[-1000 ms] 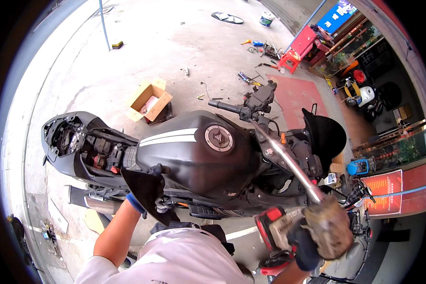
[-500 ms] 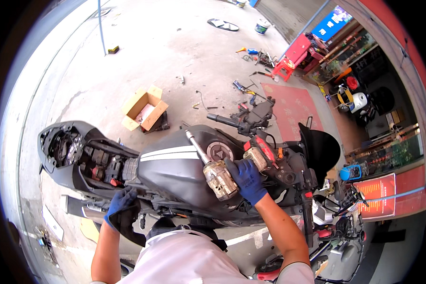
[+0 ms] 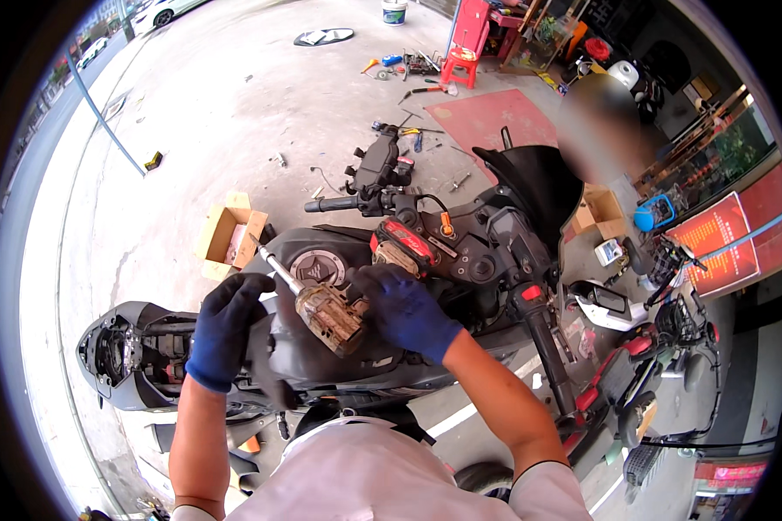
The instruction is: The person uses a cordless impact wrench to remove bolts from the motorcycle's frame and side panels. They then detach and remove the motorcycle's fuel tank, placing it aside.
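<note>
My right hand [image 3: 404, 313] is closed round the handle of a cordless impact wrench [image 3: 328, 319]. The wrench has a worn, brown-mottled body, a red battery pack and a long silver extension pointing up and to the left. It is above the grey fuel tank [image 3: 317, 369] of a partly stripped motorcycle, beside the round filler cap [image 3: 317, 267]. My left hand [image 3: 222, 334], in a blue-and-black glove, is closed near the tip of the extension. A dark, curved trim panel [image 3: 274, 369], smeared by motion, hangs from it over the tank's near left side.
The motorcycle's seat area [image 3: 152, 356] is uncovered at left; its handlebar [image 3: 547, 347] reaches toward me at right. Beyond the tank stands an open cardboard box [image 3: 226, 234]. Hand tools [image 3: 417, 139] lie on the ground near a red stool [image 3: 460, 68]. Parked scooters [image 3: 613, 304] crowd the right.
My left hand has risen from beside the seat area to the tank, bringing the dark panel. The wrench has shifted left with my right hand. The whole view has swung to the right.
</note>
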`<state>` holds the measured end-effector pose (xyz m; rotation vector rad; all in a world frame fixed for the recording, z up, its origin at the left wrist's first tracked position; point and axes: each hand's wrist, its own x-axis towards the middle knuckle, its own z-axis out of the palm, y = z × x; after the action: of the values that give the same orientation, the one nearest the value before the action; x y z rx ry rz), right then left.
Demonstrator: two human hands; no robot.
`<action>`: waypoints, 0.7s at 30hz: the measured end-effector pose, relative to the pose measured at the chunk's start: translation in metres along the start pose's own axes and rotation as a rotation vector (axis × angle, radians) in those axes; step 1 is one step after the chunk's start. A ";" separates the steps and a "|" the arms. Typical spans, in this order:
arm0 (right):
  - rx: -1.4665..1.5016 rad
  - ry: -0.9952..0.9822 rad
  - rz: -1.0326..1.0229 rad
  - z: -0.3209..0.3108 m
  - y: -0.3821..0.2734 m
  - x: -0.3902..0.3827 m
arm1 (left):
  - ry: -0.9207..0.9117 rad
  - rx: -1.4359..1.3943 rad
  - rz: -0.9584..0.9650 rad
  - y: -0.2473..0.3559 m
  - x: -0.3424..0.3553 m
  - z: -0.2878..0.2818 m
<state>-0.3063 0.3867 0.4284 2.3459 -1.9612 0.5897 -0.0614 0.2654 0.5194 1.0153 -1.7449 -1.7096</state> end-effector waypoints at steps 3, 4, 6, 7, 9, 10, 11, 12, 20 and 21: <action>0.770 0.204 0.347 -0.045 -0.040 -0.035 | 0.092 0.061 0.090 0.018 0.014 0.045; 0.968 0.255 0.415 -0.058 -0.050 -0.050 | 0.101 0.148 0.167 0.025 0.016 0.060; 1.123 0.249 0.507 -0.067 -0.058 -0.090 | 0.072 0.206 0.272 0.024 0.014 0.101; 1.171 0.240 0.583 -0.066 -0.060 -0.108 | 0.048 0.178 0.305 0.016 0.013 0.118; 1.268 0.343 0.817 -0.047 -0.055 -0.132 | -0.152 0.168 0.384 0.002 0.007 0.144; 1.367 0.486 0.895 -0.046 -0.055 -0.134 | -0.217 0.177 0.287 -0.002 0.002 0.149; 1.504 0.566 0.903 -0.045 -0.052 -0.131 | -0.280 0.188 0.189 -0.007 -0.002 0.153; 1.633 0.653 0.911 -0.045 -0.048 -0.131 | -0.331 0.181 0.116 -0.013 -0.007 0.155; 1.778 0.479 0.984 0.003 -0.047 -0.172 | -0.662 0.341 0.103 -0.100 -0.030 0.127; 1.726 0.403 1.006 0.007 -0.046 -0.173 | -0.647 0.359 0.083 -0.103 -0.032 0.126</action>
<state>-0.2838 0.5573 0.3799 0.5301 -2.4858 3.3571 -0.1229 0.3751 0.4107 0.5249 -2.5292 -1.8342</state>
